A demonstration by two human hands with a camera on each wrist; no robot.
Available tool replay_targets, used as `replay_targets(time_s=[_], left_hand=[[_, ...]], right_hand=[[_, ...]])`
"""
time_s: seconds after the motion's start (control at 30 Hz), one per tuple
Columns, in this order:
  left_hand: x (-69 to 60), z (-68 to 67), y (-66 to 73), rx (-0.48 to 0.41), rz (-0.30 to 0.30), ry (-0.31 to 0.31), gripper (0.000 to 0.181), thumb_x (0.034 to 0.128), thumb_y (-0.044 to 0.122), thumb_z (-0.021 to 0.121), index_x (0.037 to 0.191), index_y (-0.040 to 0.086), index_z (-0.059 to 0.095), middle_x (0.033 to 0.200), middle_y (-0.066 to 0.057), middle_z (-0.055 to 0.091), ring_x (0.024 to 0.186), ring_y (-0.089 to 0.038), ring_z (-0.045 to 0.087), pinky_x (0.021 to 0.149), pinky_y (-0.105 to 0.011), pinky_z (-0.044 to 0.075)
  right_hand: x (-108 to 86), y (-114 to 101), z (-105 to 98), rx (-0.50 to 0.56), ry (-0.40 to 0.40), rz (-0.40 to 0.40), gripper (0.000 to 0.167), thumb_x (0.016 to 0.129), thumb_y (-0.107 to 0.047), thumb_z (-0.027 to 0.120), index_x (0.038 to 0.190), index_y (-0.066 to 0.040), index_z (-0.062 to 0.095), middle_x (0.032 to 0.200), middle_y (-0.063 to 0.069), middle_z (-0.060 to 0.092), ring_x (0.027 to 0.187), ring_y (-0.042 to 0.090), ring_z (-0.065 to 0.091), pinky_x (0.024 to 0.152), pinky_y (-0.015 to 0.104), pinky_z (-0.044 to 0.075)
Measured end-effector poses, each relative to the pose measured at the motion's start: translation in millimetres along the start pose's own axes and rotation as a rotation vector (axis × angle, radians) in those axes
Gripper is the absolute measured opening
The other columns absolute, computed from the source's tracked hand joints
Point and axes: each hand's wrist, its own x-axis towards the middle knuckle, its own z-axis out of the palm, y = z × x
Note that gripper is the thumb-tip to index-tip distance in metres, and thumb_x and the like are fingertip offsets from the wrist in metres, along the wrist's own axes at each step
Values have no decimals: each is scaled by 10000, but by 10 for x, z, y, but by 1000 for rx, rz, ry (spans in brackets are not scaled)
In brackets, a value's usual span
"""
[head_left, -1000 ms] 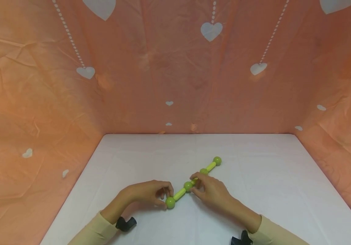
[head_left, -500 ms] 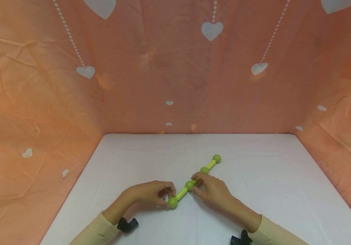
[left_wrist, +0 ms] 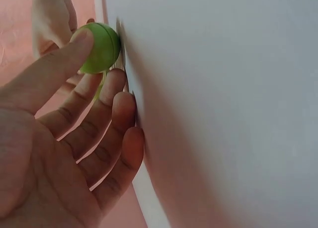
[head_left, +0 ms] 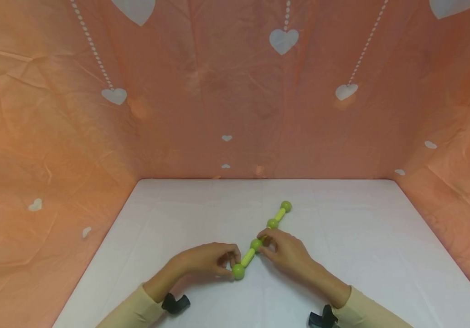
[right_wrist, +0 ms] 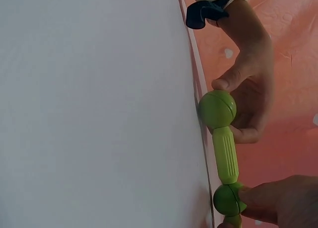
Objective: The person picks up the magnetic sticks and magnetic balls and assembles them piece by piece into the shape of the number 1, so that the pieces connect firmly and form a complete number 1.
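A straight toy chain of several glossy green balls joined by ribbed yellow-green rods (head_left: 248,258) slants across the table in the head view. My left hand (head_left: 213,258) pinches the ball at its near end (head_left: 238,272); the left wrist view has the thumb pressed on that ball (left_wrist: 105,51), the other fingers beneath and beside it. Farther along, my right hand (head_left: 289,253) pinches the chain just past the second ball (head_left: 256,245), covering part of the rod there. In the right wrist view the thumb touches this second ball (right_wrist: 227,200). The far-end ball (head_left: 286,206) is held by neither hand.
The white tabletop (head_left: 185,205) reaches back to an orange cloth (head_left: 251,100) with pale hearts, which also hangs at both sides. A black strap piece sits at the left wrist (head_left: 175,304) and another at the right wrist (head_left: 323,317).
The near end of the chain has moved right with my left hand. Its far end has swung away and slightly left, so the chain stands steeper. My right hand stays nearly in place.
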Motion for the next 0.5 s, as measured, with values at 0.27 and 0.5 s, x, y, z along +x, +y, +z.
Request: replay_targets(time_s=[0.27, 0.5], left_hand=[[95, 67, 82, 50, -32, 38, 272, 836, 417, 719, 1048, 332, 572, 876, 211, 601, 783, 10, 551, 689, -186, 463], [181, 118, 182, 88, -46, 65, 260, 852, 466, 682, 1047, 331, 577, 828, 208, 585, 731, 17, 527, 645, -187, 447]], right_hand=[[46, 63, -49, 40, 6, -1, 259, 838, -294, 742, 1071, -297, 630, 918, -144, 657, 613, 24, 468, 545, 219, 387], [88, 154, -62, 73, -3, 8, 247, 840, -303, 741, 1058, -330, 628, 962, -148, 645, 646, 40, 469, 566, 225, 389]])
